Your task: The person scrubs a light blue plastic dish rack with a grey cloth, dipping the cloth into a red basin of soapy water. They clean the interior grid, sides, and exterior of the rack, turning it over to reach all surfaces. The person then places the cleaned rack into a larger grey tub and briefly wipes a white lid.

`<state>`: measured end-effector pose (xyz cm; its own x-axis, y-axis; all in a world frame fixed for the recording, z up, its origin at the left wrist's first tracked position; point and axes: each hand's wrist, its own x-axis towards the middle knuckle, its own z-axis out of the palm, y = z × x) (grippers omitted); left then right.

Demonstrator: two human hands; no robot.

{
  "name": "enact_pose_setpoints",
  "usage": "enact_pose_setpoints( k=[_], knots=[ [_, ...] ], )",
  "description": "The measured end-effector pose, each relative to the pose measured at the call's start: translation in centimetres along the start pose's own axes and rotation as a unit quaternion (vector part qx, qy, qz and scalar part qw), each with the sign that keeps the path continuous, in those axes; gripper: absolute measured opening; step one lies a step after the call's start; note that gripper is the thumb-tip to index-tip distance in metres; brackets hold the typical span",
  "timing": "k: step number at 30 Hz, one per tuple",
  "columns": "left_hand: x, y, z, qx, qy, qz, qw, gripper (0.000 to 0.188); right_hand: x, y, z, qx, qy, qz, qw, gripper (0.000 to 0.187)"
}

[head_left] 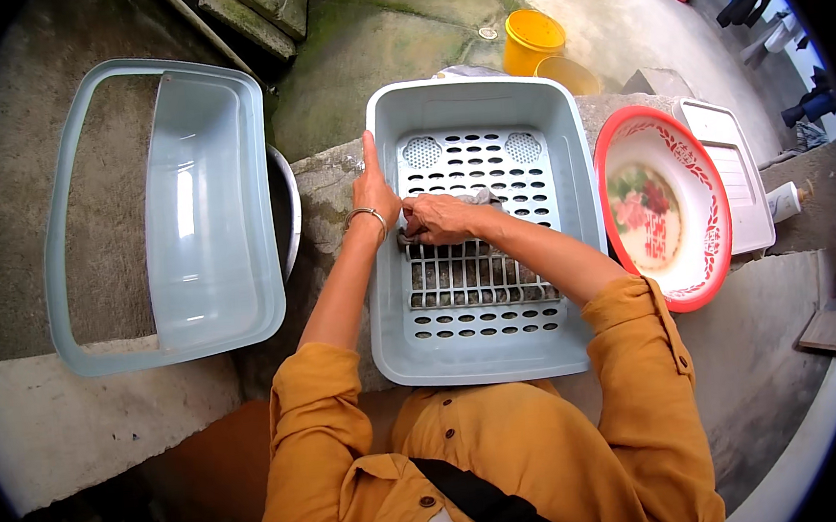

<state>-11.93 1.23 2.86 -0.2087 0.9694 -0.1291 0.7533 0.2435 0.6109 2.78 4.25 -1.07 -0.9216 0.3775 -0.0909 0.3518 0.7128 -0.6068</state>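
Observation:
A pale blue-grey plastic dish rack (490, 361) lies in front of me, with oval drain holes and a white slatted section in its bottom. My left hand (373, 194), with a bangle at the wrist, grips the rack's left wall, one finger stretched along the rim. Inside the rack, close beside it, my right hand (439, 220) is closed on a grey cloth (482, 198). The cloth is bunched against the upper end of the slats near the left wall. Part of it is hidden under the right hand.
At left stands a pale blue lid (208, 209) with a clear panel, a metal basin (287, 212) partly behind it. On the right are a red-rimmed enamel basin (712, 223) with some cloudy liquid, a white tray (736, 162) and a white bottle (783, 201). Yellow buckets (531, 44) stand beyond.

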Motion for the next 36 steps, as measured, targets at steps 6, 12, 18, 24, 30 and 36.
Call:
enact_pose_setpoints(
  k=[6, 12, 18, 24, 30, 36],
  knots=[
    [-0.1, 0.1, 0.1, -0.02, -0.015, -0.009, 1.0, 0.097, 3.3, 3.3, -1.0, -0.104, 0.35, 0.172, 0.915, 0.032],
    [-0.2, 0.0, 0.0, -0.02, -0.004, -0.016, 1.0, 0.097, 4.2, 6.6, -0.7, -0.401, 0.268, 0.169, 0.86, 0.016],
    [0.2, -0.8, 0.8, -0.003, 0.023, 0.0, 1.0, 0.099, -4.0, 9.0, -3.8, -0.447, 0.092, 0.438, 0.775, 0.023],
    [0.4, 0.1, 1.1, -0.005, -0.011, -0.01, 1.0, 0.098, -6.4, 9.3, -4.0, -0.445, 0.218, 0.424, 0.758, 0.016],
    [0.5, -0.8, 1.0, -0.001, 0.009, 0.028, 1.0, 0.096, -2.9, 8.2, -2.0, -0.404, 0.288, 0.151, 0.855, 0.019],
    [0.4, -0.8, 0.7, 0.017, 0.018, 0.007, 1.0, 0.096, -3.5, 8.1, -3.1, -0.38, 0.204, 0.374, 0.821, 0.02]
  ],
)
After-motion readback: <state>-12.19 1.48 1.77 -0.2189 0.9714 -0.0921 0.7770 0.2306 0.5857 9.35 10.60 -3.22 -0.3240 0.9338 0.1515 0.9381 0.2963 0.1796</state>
